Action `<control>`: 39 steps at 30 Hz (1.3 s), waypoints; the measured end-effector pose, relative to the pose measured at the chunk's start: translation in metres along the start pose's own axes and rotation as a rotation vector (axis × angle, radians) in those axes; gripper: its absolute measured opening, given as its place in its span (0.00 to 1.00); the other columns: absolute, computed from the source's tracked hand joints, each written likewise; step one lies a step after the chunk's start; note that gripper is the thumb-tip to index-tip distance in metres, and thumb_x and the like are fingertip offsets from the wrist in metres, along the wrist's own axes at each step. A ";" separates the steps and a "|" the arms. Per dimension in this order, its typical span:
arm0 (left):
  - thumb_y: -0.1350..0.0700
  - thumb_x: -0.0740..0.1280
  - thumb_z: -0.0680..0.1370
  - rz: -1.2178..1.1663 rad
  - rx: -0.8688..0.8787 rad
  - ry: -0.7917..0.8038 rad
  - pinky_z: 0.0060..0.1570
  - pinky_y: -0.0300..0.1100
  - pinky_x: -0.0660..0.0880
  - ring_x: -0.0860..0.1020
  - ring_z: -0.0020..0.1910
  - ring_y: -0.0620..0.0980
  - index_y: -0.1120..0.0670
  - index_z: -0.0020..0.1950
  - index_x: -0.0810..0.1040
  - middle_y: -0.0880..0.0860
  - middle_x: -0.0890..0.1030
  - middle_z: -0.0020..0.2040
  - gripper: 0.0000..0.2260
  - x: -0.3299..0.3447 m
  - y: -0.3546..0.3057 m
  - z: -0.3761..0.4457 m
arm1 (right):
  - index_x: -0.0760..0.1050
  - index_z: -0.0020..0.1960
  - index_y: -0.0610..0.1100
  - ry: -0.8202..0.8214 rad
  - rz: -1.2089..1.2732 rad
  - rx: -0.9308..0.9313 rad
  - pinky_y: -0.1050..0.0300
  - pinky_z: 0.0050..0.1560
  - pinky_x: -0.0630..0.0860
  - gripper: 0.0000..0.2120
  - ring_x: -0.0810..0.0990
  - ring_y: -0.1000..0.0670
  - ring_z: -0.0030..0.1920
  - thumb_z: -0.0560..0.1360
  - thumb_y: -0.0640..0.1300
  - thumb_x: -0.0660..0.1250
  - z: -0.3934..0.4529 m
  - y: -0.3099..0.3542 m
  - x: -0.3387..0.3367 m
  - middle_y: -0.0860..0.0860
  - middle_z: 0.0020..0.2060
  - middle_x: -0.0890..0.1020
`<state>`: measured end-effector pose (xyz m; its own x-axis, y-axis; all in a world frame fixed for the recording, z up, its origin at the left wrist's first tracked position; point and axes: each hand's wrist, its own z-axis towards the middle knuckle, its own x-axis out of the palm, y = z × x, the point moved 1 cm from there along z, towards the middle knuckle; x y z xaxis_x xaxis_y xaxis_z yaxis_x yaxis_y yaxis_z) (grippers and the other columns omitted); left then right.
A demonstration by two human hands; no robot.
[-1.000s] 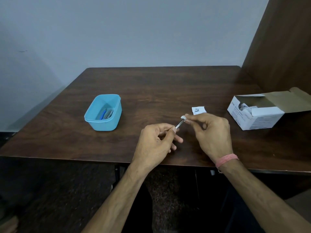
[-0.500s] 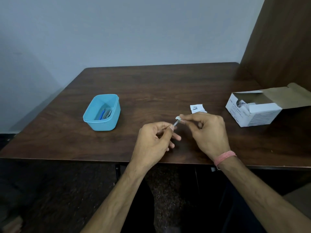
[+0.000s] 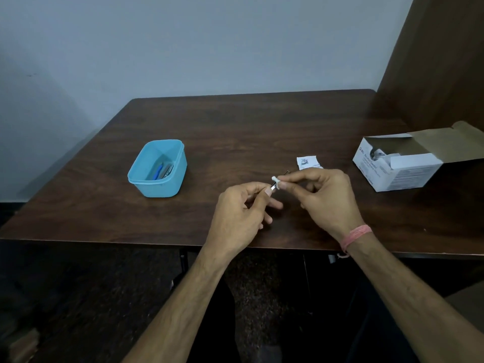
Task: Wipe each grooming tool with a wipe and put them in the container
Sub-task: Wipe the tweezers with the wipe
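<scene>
Above the front middle of the table, my left hand (image 3: pixel 242 213) pinches a small thin metal grooming tool (image 3: pixel 274 187) between thumb and forefinger; most of the tool is hidden by the fingers. My right hand (image 3: pixel 324 197) pinches a small white wipe (image 3: pixel 278 182) folded around the tool's exposed end. The light blue plastic container (image 3: pixel 167 188) stands at the left of the table, with a blue-handled tool (image 3: pixel 159 171) and grey metal tools inside it.
A torn white wipe sachet (image 3: pixel 308 162) lies on the dark wooden table (image 3: pixel 248 132) just behind my right hand. An open white carton of wipes (image 3: pixel 400 170) sits at the right edge, beside a brown wall panel (image 3: pixel 440 61).
My right hand has slid the wipe along the tool toward my left fingertips, so less bare metal shows. The view has shifted slightly; both hands stay in about the same place.
</scene>
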<state>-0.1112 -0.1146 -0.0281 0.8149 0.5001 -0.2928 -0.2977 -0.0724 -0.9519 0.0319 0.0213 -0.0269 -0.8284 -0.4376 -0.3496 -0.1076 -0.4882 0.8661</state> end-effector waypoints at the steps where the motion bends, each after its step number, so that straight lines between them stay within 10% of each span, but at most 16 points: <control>1: 0.51 0.66 0.90 0.000 -0.001 0.009 0.38 0.39 0.80 0.86 0.36 0.44 0.48 0.64 0.87 0.45 0.91 0.48 0.10 -0.001 0.000 0.000 | 0.91 0.50 0.56 -0.034 0.016 0.019 0.43 0.36 0.78 0.05 0.75 0.32 0.32 0.76 0.47 0.82 0.001 -0.004 -0.001 0.57 0.33 0.87; 4: 0.52 0.66 0.91 -0.011 0.001 0.027 0.38 0.40 0.80 0.85 0.37 0.45 0.48 0.64 0.87 0.46 0.92 0.49 0.10 -0.002 0.001 0.000 | 0.91 0.49 0.57 -0.114 0.068 0.070 0.41 0.38 0.78 0.03 0.71 0.39 0.29 0.76 0.52 0.83 0.002 -0.009 -0.005 0.42 0.27 0.81; 8: 0.54 0.65 0.91 -0.007 0.014 0.035 0.38 0.38 0.80 0.85 0.37 0.44 0.48 0.64 0.88 0.45 0.92 0.49 0.11 -0.002 0.002 0.000 | 0.91 0.48 0.56 0.014 0.063 0.057 0.43 0.35 0.75 0.03 0.75 0.32 0.31 0.76 0.49 0.83 -0.002 0.001 -0.004 0.55 0.27 0.82; 18: 0.56 0.64 0.90 0.014 0.009 0.059 0.38 0.38 0.80 0.86 0.37 0.44 0.52 0.70 0.86 0.45 0.92 0.50 0.13 -0.004 0.002 0.003 | 0.91 0.46 0.51 -0.012 0.162 0.110 0.54 0.36 0.74 0.04 0.75 0.50 0.33 0.74 0.48 0.84 0.001 -0.003 -0.007 0.54 0.36 0.88; 39: 0.56 0.65 0.90 0.023 0.043 0.077 0.37 0.39 0.80 0.87 0.38 0.46 0.47 0.68 0.87 0.44 0.91 0.53 0.13 -0.005 0.004 0.004 | 0.90 0.44 0.50 0.081 0.119 0.082 0.48 0.38 0.78 0.06 0.78 0.49 0.32 0.72 0.49 0.86 0.001 -0.005 -0.002 0.53 0.38 0.89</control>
<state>-0.1185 -0.1136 -0.0295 0.8431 0.4306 -0.3222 -0.3364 -0.0452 -0.9406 0.0336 0.0257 -0.0303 -0.7910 -0.5502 -0.2675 -0.0582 -0.3676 0.9282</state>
